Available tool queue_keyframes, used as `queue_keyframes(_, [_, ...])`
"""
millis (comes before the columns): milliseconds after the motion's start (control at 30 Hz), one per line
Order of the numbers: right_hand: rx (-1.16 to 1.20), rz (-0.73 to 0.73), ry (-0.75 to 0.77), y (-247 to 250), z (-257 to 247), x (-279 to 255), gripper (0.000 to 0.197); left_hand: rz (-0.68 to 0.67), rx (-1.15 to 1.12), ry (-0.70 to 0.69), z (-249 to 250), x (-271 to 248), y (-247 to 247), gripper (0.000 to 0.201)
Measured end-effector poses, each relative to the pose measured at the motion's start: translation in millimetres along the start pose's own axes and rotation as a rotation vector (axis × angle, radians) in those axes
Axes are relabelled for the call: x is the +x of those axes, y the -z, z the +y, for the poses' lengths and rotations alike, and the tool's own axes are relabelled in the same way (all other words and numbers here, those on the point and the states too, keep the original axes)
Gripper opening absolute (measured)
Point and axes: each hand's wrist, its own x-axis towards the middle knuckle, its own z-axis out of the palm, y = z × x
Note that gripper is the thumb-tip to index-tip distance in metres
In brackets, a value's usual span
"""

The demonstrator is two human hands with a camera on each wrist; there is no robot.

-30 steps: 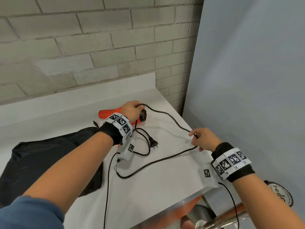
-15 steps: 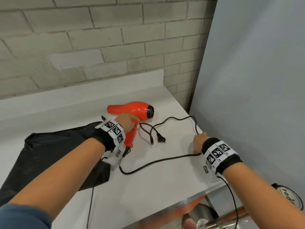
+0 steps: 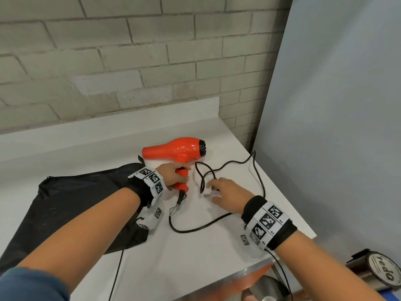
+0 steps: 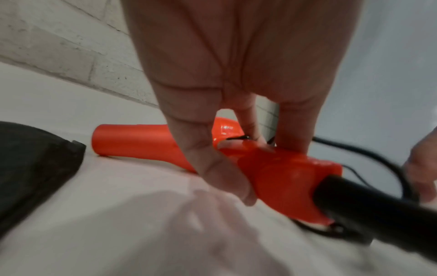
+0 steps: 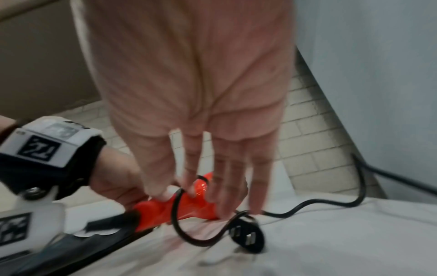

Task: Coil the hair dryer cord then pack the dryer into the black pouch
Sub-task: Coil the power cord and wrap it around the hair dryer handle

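An orange hair dryer [image 3: 182, 147] lies on the white counter [image 3: 195, 257], nozzle to the left. My left hand [image 3: 172, 175] grips its handle; the left wrist view shows the fingers [image 4: 208, 168] curled round the orange grip [image 4: 283, 183]. The black cord [image 3: 259, 177] runs loose from the handle's end in a wide loop toward the counter's right edge and back. My right hand [image 3: 227, 192] hovers with straight fingers [image 5: 236, 177] over the plug [image 5: 248, 240] and a small cord loop [image 5: 179, 224], holding nothing. The black pouch [image 3: 76, 203] lies flat at the left.
A brick wall [image 3: 130, 61] stands behind the counter and a grey panel [image 3: 336, 127] closes the right side. The counter's right edge [image 3: 303, 224] is close to the cord. A tape roll [image 3: 382, 272] sits below at the bottom right.
My right hand let go of the cord near the right edge and moved left over the plug. My left hand slid from the dryer's body down to its handle.
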Motion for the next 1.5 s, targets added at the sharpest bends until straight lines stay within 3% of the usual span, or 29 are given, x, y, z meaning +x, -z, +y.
queue_keyframes(67, [0.093, -0.010, 0.172, -1, -15, 1, 0.060, -0.030, -0.079, -0.023, 9, -2, 6, 0.041])
queue_keyframes(167, [0.083, 0.129, 0.295, -1, -26, 10, 0.069, -0.049, -0.246, -0.068, 26, -8, 15, 0.035])
queue_keyframes(267, [0.175, 0.357, 0.371, 7, -30, 17, 0.045, -0.087, -0.379, -0.073, 35, -13, 22, 0.051])
queue_keyframes(333, [0.277, 0.488, 0.399, 17, -34, 18, 0.028, -0.104, -0.332, -0.147, 39, -21, 23, 0.061])
queue_keyframes(467, [0.362, 0.549, 0.390, 41, -43, 16, 0.025, 0.063, -0.038, -0.403, 35, -28, 22, 0.032])
queue_keyframes(533, [0.368, 0.558, 0.373, 50, -46, 14, 0.029, 0.137, 0.009, -0.451, 32, -26, 18, 0.017])
queue_keyframes(700, [0.544, 0.496, 0.291, 62, -52, 5, 0.028, 0.181, -0.114, -0.433, 37, -31, 14, 0.025])
queue_keyframes(833, [0.665, 0.311, 0.225, 53, -51, -1, 0.012, 0.244, -0.243, -0.358, 39, -27, 22, 0.009])
queue_keyframes(900, [0.619, 0.198, 0.252, 45, -49, -2, 0.014, 0.258, -0.261, -0.340, 38, -26, 23, 0.012])
queue_keyframes(967, [0.523, 0.173, 0.288, 36, -48, 1, 0.025, 0.254, -0.229, -0.333, 38, -26, 23, 0.014])
queue_keyframes(1133, [0.284, 0.466, 0.295, 25, -51, 16, 0.025, 0.260, -0.217, -0.315, 41, -27, 23, 0.026])
queue_keyframes(1333, [0.291, 0.572, 0.386, 20, -47, 29, 0.013, 0.242, -0.187, -0.343, 42, -31, 24, 0.009])
queue_keyframes(1400, [0.313, 0.616, 0.376, 25, -45, 28, 0.011, 0.221, -0.113, -0.345, 40, -32, 28, 0.018])
queue_keyframes(1500, [0.455, 0.792, 0.377, 44, -43, 21, 0.012, 0.185, -0.058, -0.331, 36, -35, 34, 0.030])
